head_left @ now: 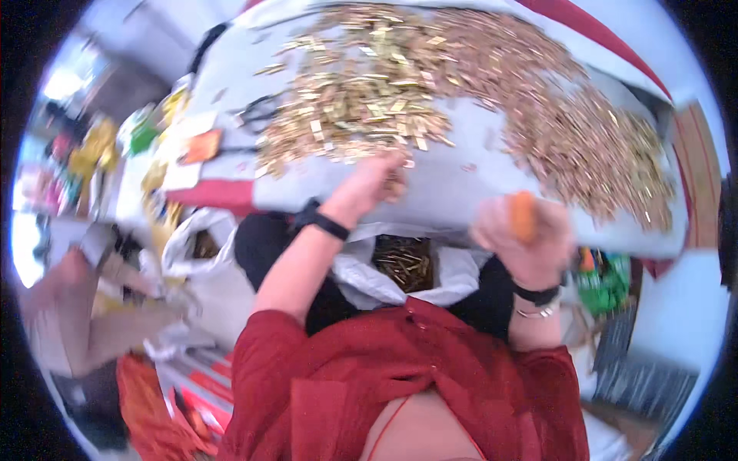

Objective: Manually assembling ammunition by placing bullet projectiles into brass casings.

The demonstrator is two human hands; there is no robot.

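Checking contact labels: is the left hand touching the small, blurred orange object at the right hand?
Apart: the head view shows pale grey tabletop between the left hand and the orange object.

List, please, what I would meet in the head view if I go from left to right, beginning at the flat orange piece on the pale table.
Flat orange piece, dark looped tool, bare left hand, bare right hand with a blurred orange object, green plastic-looking bag, brown striped panel.
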